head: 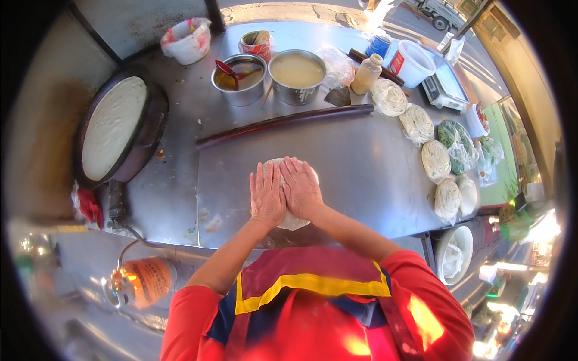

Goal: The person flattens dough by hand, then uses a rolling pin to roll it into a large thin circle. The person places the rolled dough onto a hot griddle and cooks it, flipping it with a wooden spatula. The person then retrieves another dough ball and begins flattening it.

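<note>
Both palms lie flat, side by side, on a round of pale dough (291, 222) near the front edge of the metal worktop. My left hand (267, 194) covers the dough's left part, fingers pointing away from me. My right hand (300, 187) covers its right part, the thumbs close together. Dough shows above the fingertips, at the right side and below the palms. Beyond the hands a long dark wooden rolling pin (284, 126) lies across the worktop. Several coiled dough rounds in clear plastic, one of them a coil (435, 161), form a curved row at the right.
A round griddle (153, 131) with a large white dough sheet (115, 128) stands left. Behind the rolling pin are a pot of oil (239, 79) with a red ladle, a pot of cloudy liquid (298, 72), a bottle (366, 74) and a scale (445, 92). An orange gas cylinder (146, 282) stands below left.
</note>
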Demonstrator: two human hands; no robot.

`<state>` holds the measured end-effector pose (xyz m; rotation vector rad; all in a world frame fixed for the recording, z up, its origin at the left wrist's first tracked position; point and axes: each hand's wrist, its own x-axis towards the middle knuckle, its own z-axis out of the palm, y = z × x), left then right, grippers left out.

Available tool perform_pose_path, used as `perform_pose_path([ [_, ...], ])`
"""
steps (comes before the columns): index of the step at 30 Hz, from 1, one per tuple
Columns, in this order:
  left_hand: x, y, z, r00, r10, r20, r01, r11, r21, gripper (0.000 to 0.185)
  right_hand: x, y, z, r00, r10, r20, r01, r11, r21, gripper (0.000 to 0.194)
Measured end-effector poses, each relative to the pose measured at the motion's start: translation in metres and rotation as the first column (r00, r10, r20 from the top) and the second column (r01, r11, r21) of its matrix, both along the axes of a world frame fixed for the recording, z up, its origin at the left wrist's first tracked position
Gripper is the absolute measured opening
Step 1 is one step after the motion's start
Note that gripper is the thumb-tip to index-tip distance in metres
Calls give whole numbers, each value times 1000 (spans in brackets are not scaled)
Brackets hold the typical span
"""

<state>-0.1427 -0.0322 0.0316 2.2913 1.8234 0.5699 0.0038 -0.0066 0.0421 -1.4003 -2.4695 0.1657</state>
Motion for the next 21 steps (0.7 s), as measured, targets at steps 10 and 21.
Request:
perform_pose_path([
  [10, -17, 34, 7, 981, -20, 191, -10, 988, 154, 65, 1, 108, 72, 968, 138, -212, -135, 990, 25, 57],
  [21, 15, 40, 10, 955, -281, -94, 272, 957, -97, 58, -112, 267, 108, 925, 8, 379, 60, 984, -167, 42],
])
